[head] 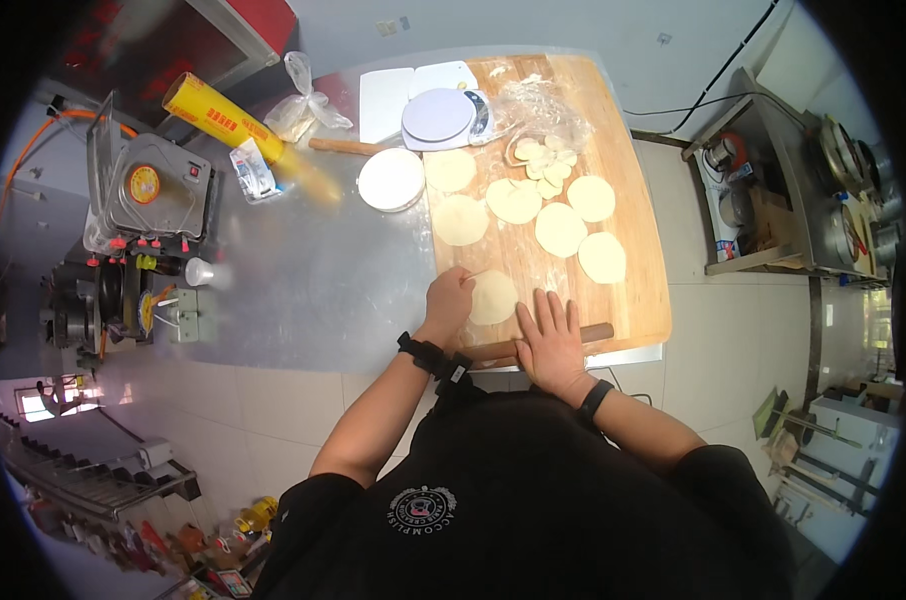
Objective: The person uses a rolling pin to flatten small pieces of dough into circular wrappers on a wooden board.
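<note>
A flattened dough round (494, 298) lies on the wooden board (642, 304) in front of me. My left hand (449, 304) pinches its left edge between thumb and fingers. My right hand (555, 345) rests palm down across a wooden rolling pin (598, 331), fingers stretched out and apart, their tips beyond the pin on the board. The pin lies along the board's near edge, just below the round. Farther up are several rolled dough rounds, among them one on the right (602, 257) and one on the left (460, 220). Small dough discs (550, 174) sit in a pile, partly under clear plastic (546, 112).
A kitchen scale (439, 116) stands at the board's far left. Beside it are a white bowl of flour (391, 178) and another rolling pin (346, 145). On the steel table (310, 277) lie a yellow film roll (224, 112), a tied plastic bag (303, 105) and a metal machine (160, 187).
</note>
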